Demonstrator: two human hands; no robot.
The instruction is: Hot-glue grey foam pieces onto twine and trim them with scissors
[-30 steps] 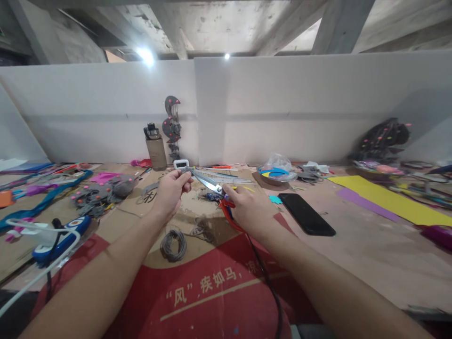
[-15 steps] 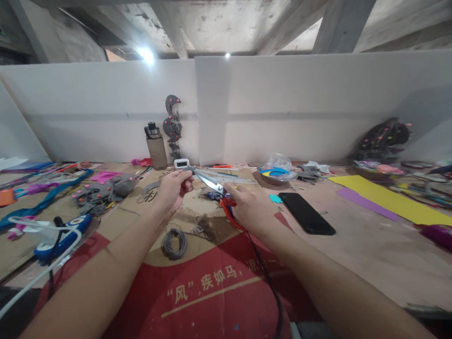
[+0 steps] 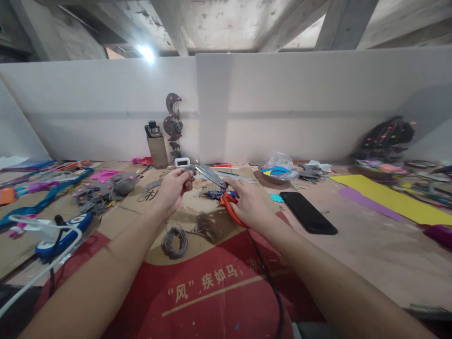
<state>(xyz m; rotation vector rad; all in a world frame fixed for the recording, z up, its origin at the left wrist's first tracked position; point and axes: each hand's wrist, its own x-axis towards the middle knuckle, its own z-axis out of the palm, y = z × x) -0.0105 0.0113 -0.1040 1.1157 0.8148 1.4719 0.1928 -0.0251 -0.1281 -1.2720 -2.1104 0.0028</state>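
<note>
My right hand [image 3: 249,202] grips red-handled scissors [image 3: 216,180] whose steel blades point up and left. My left hand [image 3: 173,188] pinches a small grey piece [image 3: 190,168] at its fingertips, right at the blade tips. Both hands hover over the middle of a cardboard-covered table [image 3: 353,245]. Below the left hand lies a coil of grey cord [image 3: 174,241], with a darker tangle of grey strands [image 3: 206,227] beside it.
A black phone [image 3: 308,213] lies right of my hands. Behind them stand a water bottle [image 3: 156,145], a small white timer [image 3: 182,162] and a plastic bag of coloured bits [image 3: 278,167]. Yellow and purple sheets [image 3: 388,201] lie at right, a blue glue gun [image 3: 61,233] and grey craft pieces at left.
Both hands have risen slightly and moved a little away from me, still together; the scissor blades stay at the grey piece. The view has tilted a bit.
</note>
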